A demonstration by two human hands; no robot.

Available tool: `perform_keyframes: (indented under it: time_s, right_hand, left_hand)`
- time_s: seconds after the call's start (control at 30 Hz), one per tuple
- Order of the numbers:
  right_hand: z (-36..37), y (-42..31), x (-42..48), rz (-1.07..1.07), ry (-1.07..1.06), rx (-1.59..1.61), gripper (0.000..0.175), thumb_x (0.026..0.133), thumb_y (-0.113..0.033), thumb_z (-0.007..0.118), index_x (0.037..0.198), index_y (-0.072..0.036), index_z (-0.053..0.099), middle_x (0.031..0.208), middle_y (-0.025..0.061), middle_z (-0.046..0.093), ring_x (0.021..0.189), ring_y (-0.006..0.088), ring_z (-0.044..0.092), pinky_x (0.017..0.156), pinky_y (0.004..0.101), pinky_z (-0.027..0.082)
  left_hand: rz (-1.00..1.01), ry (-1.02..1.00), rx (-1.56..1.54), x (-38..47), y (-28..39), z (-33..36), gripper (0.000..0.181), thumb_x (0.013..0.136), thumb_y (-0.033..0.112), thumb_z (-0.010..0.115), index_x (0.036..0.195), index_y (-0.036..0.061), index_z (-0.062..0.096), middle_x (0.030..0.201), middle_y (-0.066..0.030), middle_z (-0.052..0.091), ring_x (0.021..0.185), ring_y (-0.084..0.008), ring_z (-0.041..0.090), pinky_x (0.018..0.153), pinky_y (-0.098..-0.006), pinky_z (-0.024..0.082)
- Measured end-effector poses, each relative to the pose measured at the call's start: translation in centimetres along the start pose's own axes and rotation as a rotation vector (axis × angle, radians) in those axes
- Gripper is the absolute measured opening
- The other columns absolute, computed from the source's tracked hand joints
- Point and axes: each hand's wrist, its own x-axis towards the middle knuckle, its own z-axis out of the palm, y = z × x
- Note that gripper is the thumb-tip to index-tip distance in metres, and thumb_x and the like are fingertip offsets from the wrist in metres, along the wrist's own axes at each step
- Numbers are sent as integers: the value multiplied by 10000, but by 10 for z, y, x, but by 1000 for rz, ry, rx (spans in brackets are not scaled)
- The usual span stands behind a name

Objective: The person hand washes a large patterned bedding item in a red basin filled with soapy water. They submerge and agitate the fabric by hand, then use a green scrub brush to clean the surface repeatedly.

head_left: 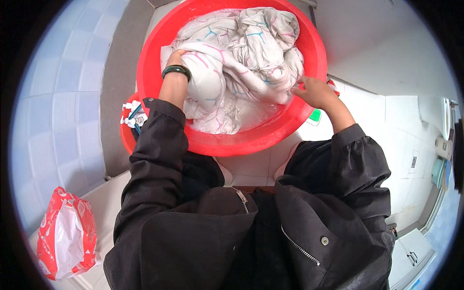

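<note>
A large red plastic basin (pixel 232 145) with soapy water (pixel 253 114) holds a wet, bunched white cloth (pixel 261 47) patterned with pink and teal lines. At the basin's left side my left hand (pixel 176 59), below which a dark bangle (pixel 176 71) circles the wrist, reaches under a fold of the cloth; its fingers are hidden by the fabric. My right hand (pixel 310 88) is over the right rim, its fingertips at the cloth's edge. Whether those fingers pinch the fabric cannot be made out.
Beside the basin at left stands a smaller red container (pixel 127 134) with white pump-top bottles (pixel 136 117). A green object (pixel 315 115) lies on the white tiled floor (pixel 366 145) at right. A red and white plastic bag (pixel 67 235) sits at lower left. Tiled wall (pixel 72 72) borders the left.
</note>
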Motion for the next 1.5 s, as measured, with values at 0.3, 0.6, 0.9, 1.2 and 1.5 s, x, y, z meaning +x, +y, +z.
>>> perform_keyframes:
  time_s: [0.3, 0.6, 0.9, 1.2, 1.5]
  right_hand:
    - [23, -8, 34, -26, 161, 142, 566, 863, -381, 638, 1260, 14, 558, 1153, 261, 626, 1063, 380, 619, 922, 440, 477]
    - [-4, -30, 24, -13, 233, 96, 526, 868, -387, 637, 1214, 6, 588, 1099, 249, 651, 1040, 382, 626, 897, 429, 485]
    - [-8, -18, 8, 27, 211, 71, 471, 868, -352, 632, 1191, -10, 611, 1048, 241, 666, 991, 375, 643, 857, 451, 505]
    - [-13, -6, 10, 45, 204, 90, 415, 865, -329, 629, 1136, -15, 628, 1042, 236, 665, 989, 368, 645, 854, 452, 506]
    - [-9, 16, 31, 103, 204, 29, 463, 864, -400, 614, 1105, -6, 649, 1064, 231, 660, 1010, 373, 634, 867, 443, 496]
  left_hand:
    - [-180, 347, 847, 164, -42, -176, 735, 748, 458, 701, 1277, -29, 550, 1300, -233, 560, 1176, -412, 529, 995, -458, 422]
    - [796, -517, 1661, -2, -138, 38, 752, 673, 434, 761, 1223, -32, 545, 1186, -247, 593, 1119, -398, 559, 986, -438, 436]
    - [664, -580, 2263, 3, -290, 47, 552, 735, 499, 726, 1130, 118, 666, 1093, -94, 685, 1056, -261, 635, 866, -378, 471]
    - [277, -593, 1574, -36, -239, 86, 396, 821, 372, 645, 995, 22, 713, 1059, -179, 697, 966, -313, 677, 828, -413, 516]
    - [322, -460, -58, -77, 43, 31, 284, 779, 126, 724, 1008, -37, 682, 983, -125, 685, 879, -250, 657, 821, -354, 521]
